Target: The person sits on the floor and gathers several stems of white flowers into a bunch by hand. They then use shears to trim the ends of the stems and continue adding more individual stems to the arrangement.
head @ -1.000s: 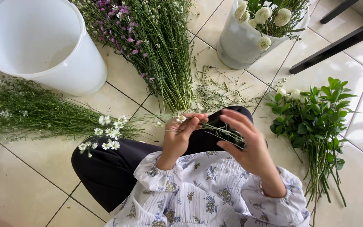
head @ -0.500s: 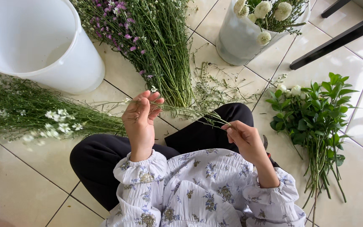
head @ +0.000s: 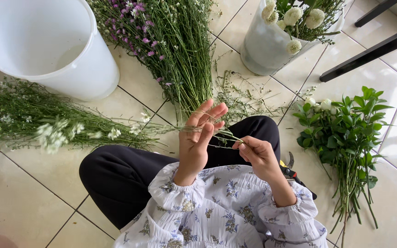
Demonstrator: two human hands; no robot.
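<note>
My left hand (head: 199, 135) is raised above my lap, fingers spread upward, with a thin green stem of small white flowers (head: 76, 131) passing under the thumb and out to the left. At the stem's cut end my right hand (head: 257, 154) pinches it between thumb and fingers. The stem lies level across my black trousers (head: 129, 172). Its white blossoms blur over a pile of the same white-flowered stems (head: 19, 115) on the floor at left.
A white bucket (head: 47, 46) stands at top left. A bundle of purple-flowered stems (head: 161, 50) lies ahead. A grey vase of round white flowers (head: 281, 36) is at top right. Leafy green stems (head: 350, 138) lie at right. Black-handled pruners (head: 292, 170) rest by my right knee.
My left hand slid right along the stem and opened its fingers upward. The flower head swung further left. My right hand stayed at the cut end.
</note>
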